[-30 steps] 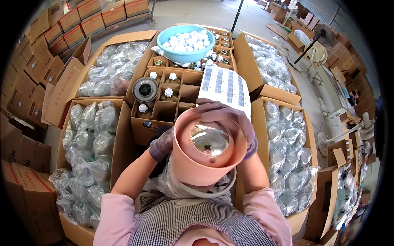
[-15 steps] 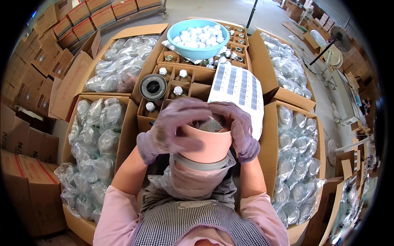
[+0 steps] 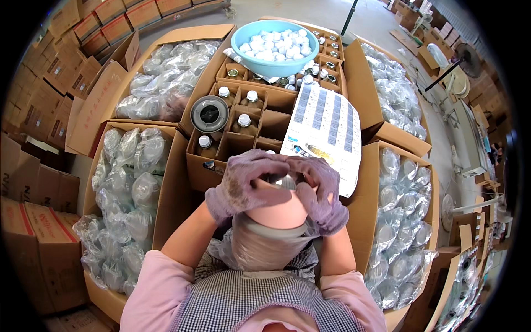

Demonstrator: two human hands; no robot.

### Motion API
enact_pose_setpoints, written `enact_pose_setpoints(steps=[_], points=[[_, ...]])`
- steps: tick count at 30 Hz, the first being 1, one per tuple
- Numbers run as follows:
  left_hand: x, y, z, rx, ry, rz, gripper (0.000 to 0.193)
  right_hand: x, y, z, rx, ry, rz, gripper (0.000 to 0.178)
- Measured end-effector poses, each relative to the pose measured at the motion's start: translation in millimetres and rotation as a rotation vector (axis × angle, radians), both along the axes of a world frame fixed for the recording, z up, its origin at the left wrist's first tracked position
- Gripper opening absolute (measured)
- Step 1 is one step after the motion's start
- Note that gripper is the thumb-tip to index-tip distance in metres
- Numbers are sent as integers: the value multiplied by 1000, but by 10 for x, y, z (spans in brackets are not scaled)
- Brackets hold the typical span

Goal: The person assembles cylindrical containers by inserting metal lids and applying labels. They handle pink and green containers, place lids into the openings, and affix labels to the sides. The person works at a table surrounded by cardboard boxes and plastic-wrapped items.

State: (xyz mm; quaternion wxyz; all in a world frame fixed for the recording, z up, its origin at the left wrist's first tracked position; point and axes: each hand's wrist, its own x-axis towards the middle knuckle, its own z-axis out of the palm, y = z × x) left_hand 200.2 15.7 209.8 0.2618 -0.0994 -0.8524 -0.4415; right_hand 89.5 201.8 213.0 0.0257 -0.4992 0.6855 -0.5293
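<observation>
A pink cylindrical container stands tilted between my forearms, its lower part wrapped in a clear plastic bag with a grey band at the bag's top. My left hand, in a purple-grey glove, curls its fingers over the container's left rim. On the other side my right hand, gloved alike, is closed over the right rim. Between the fingertips, something shiny shows in the container's mouth; the gloves hide most of it.
Ahead, a divided carton holds white-capped bottles, with a round grey-and-black part on its left and a printed sheet on its right. Behind sits a blue basin of white caps. Cartons of bagged clear items flank both sides.
My left hand has come down and in from its raised, blurred position. Both hands now meet closely over the container's mouth, covering more of it.
</observation>
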Motion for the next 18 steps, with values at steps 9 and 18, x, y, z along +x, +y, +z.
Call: enact_pose_setpoints(steps=[9, 18], points=[[54, 111, 34, 41, 80, -22, 39, 22, 107, -80, -26, 116, 18, 24], [8, 172, 15, -6, -9, 64, 36, 2, 65, -131, -17, 28, -30, 28]])
